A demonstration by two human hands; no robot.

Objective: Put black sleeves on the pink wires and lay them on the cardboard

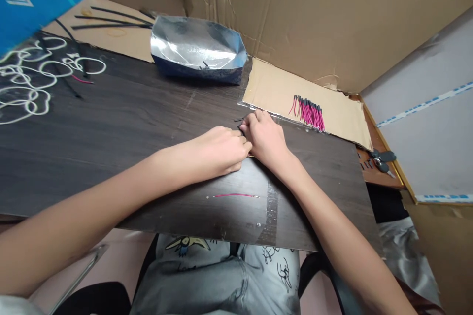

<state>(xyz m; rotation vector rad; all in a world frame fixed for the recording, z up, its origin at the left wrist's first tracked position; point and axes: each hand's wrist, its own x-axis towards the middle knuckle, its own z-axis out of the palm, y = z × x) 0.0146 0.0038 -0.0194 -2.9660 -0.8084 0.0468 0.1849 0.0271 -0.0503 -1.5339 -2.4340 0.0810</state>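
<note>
My left hand [223, 151] and my right hand [265, 137] meet over the dark wood-grain table [140, 108], fingertips together. Both have their fingers closed in a pinch. Whatever they hold is mostly covered by the fingers; only a small dark bit shows between them, and a sliver of yellow below. Just beyond the right fingertips lies a thin black piece [238, 119]. Closer to my body, a single pink-red wire [236, 195] with bare metal ends rests on the table, apart from both hands.
A silver-lined bag [199, 42] with small black pieces inside stands at the back. Bundled pink wires with black sleeves [312, 113] lie on a cardboard sheet [273, 81]. White cord loops [31, 76] and black tubes [111, 24] are left. Keys [382, 162] sit far right.
</note>
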